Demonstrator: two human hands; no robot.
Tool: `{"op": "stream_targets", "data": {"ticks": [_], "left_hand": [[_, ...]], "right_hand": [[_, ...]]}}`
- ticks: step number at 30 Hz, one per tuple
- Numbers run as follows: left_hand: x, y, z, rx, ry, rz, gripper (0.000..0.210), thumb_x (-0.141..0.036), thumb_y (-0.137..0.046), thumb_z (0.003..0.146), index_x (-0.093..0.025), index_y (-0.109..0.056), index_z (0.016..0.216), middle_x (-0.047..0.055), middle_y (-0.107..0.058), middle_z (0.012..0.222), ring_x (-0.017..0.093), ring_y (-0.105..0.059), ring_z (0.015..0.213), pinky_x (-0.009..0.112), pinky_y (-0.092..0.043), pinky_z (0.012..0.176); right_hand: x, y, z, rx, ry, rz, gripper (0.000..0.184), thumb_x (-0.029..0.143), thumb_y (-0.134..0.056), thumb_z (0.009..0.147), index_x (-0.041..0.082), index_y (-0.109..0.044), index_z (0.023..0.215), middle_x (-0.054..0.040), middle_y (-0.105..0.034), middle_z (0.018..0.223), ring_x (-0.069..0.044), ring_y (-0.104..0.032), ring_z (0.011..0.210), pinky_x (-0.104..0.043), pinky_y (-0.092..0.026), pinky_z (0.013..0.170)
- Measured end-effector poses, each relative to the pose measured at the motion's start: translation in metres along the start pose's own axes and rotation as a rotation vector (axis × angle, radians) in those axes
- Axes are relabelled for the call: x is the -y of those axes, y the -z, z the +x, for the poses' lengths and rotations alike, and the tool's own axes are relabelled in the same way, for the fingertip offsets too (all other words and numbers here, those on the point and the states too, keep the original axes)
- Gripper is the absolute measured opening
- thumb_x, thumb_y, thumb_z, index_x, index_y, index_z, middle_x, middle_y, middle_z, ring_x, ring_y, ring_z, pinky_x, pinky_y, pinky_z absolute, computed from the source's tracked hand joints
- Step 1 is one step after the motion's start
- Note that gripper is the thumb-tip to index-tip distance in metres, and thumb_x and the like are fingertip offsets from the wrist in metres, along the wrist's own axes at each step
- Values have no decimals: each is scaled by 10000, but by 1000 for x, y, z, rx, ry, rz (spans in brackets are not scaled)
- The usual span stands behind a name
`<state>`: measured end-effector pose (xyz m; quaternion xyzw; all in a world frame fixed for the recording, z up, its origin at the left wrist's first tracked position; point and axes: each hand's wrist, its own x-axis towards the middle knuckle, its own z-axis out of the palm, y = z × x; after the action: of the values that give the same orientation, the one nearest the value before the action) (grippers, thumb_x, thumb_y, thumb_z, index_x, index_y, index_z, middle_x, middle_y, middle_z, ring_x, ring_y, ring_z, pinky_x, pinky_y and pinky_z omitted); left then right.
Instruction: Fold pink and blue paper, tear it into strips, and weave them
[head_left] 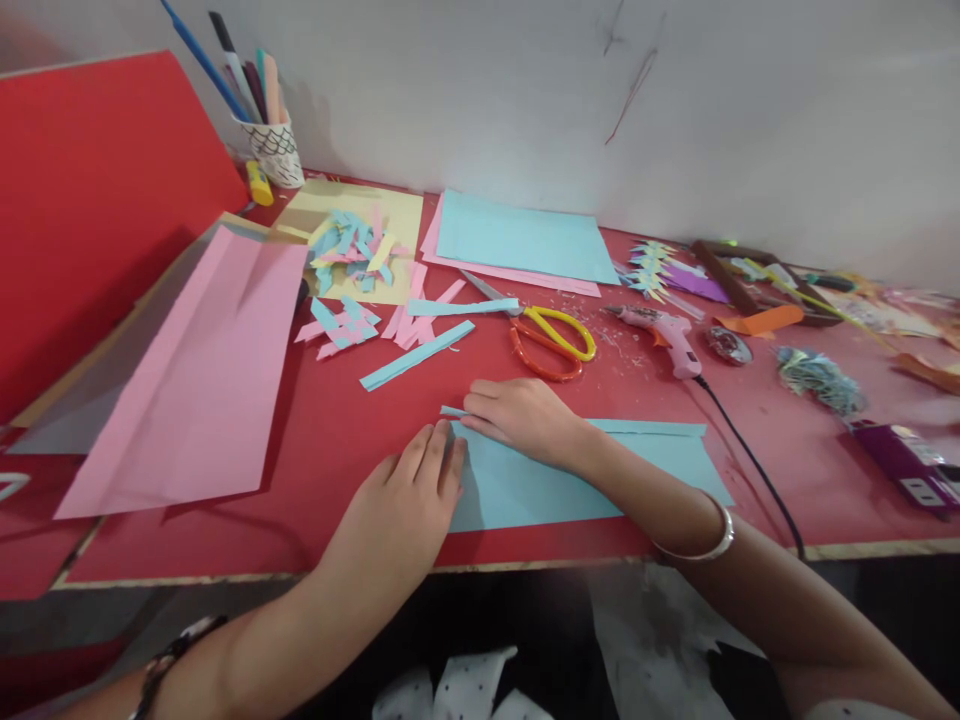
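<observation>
A light blue sheet of paper (525, 495) lies near the table's front edge, with a narrow strip folded along its far side. My left hand (412, 495) rests on the sheet's left end, fingers stretched out close together and fingertips at the fold. Reaching across from the right, my right hand (525, 420) presses its fingers down on the folded strip, near its left end. Neither hand is wrapped around anything. Just beyond them lie a folded blue paper strip (417, 356) and scissors (551, 343) with yellow and orange handles, under the end of another blue strip (465, 307).
A folded pink sheet (217, 380) lies left. Behind are cut paper pieces (352, 245), stacked sheets (525, 237) and a pen cup (275, 150). A pink glue gun (664, 335) trails its black cable (750, 460) along the right. A purple extension socket (904, 465) sits far right.
</observation>
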<state>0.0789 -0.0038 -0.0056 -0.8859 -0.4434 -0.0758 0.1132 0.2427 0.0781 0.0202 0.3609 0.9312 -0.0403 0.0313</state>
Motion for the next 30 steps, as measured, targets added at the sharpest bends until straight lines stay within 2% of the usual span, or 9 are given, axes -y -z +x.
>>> {"op": "stream_targets", "data": {"ticks": [4,11,18,24,30], "left_hand": [[1,1,1,47,16,-32,390,-87,-376,791,-143,-555,1133,146,-564,1170,223,-539,1044,286,-492,746],[0,6,3,113,28,-25,421,-64,-368,772,-154,-546,1144,144,-541,1199,224,-528,1065,286,-503,733],[1,5,2,39,-15,30,433,-24,-360,743,-120,-574,1108,167,-575,1146,236,-562,1014,289,-509,709],[1,6,3,82,8,11,397,-67,-376,778,-133,-564,1121,156,-567,1162,227,-553,1026,279,-502,712],[1,2,-1,-44,-50,96,387,-61,-340,796,-102,-580,1096,165,-604,1101,227,-574,979,289,-496,706]], "right_hand": [[1,-1,2,-3,-20,-4,332,309,-289,904,157,-567,805,-18,-533,750,-90,-420,592,-235,-166,467],[-5,-3,-6,-90,3,47,345,366,-308,888,155,-565,797,-19,-516,728,-95,-413,583,-236,-160,472],[-3,0,-4,-15,-36,-30,360,336,-284,905,162,-589,826,-20,-532,753,-87,-416,576,-243,-145,463],[-10,-2,-10,-72,-45,26,342,382,-331,879,161,-579,795,-18,-520,743,-91,-414,583,-238,-148,465],[-12,2,-12,-21,-25,20,321,331,-340,883,157,-575,752,-11,-504,721,-86,-402,576,-231,-159,466]]}}
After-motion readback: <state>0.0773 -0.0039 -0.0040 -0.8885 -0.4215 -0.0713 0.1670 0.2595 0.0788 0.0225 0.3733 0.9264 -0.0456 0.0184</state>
